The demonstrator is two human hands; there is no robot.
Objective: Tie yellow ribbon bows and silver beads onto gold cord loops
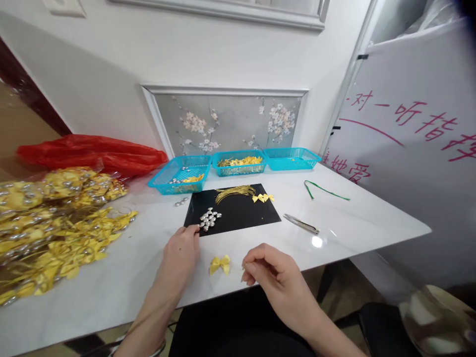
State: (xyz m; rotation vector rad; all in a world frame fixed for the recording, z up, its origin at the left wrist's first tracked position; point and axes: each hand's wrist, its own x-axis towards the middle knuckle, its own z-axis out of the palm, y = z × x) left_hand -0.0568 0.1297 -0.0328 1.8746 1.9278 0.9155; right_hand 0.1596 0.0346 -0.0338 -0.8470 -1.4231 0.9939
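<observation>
My left hand (181, 253) reaches to the near left corner of a black mat (238, 214), its fingertips closed at a cluster of small silver heart beads (208, 218). My right hand (268, 275) is pinched shut on a thin gold wire that carries a yellow ribbon bow (219, 264) just above the white table (353, 218). On the mat also lie a bundle of gold wires (235, 192) and two or three more yellow bows (263, 198).
Three turquoise baskets (181, 173) (240, 164) (292, 158) line the back edge. Finished yellow bows in clear bags (52, 218) and a red bag (92, 151) fill the left. Metal snips (301, 224) and a green ribbon (323, 191) lie right. A whiteboard (409, 139) stands at right.
</observation>
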